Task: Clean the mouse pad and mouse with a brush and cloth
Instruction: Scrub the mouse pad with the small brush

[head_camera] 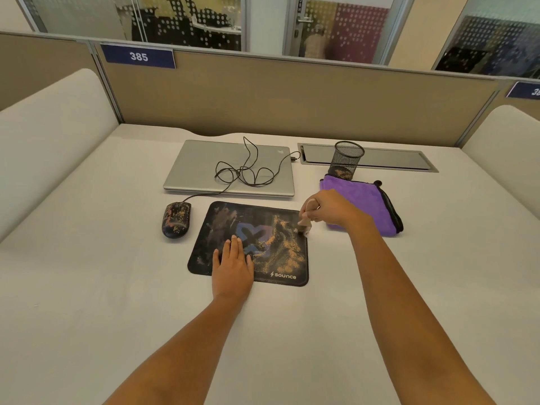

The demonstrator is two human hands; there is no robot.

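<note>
left hand (232, 264) flat on mouse pad (210, 229) | right hand (327, 210) pinches brush (304, 225), bristles seemingly at pad's right edge | dust (280, 241) lies frame-left of brush

A pale grey office desk (87, 287) carries a black rectangular fabric mouse pad (216, 229) strewn with orange-brown grit at its centre. A black corded mouse (176, 220), equally speckled, sits just beside the pad at 9 o'clock. A closed silver laptop (198, 171) lies at 12 o'clock, a folded purple microfibre cloth (359, 200) at 2 o'clock. Beyond the cloth, a black wire-mesh pen cup (347, 159) stands at the edge of a recessed metal cable hatch (394, 160).
</note>
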